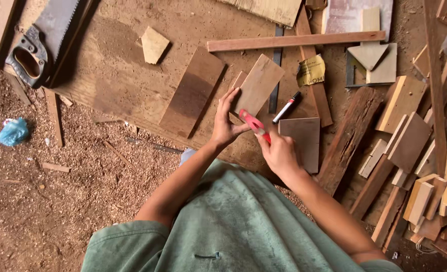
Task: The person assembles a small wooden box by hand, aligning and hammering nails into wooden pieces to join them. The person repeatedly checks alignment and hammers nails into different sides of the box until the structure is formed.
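Two hands meet over the counter (pixel 122 75): your left hand (pixel 225 126) has its fingers closed around a small thin rectangular piece of brown wood (pixel 257 84), tilted up above the board, while your right hand (pixel 279 153) has its fingers clenched on a red plastic-handled tool (pixel 254 124) whose tip touches the piece's lower edge. Just beside it lies a black and white marker pen (pixel 287 107), with a square brown wooden tile (pixel 301 141) below it. A longer dark brown wooden plank (pixel 192 93) lies to the left. Well apart, at the counter's far left corner, rests a grey-bladed handsaw with a black handle (pixel 37 43).
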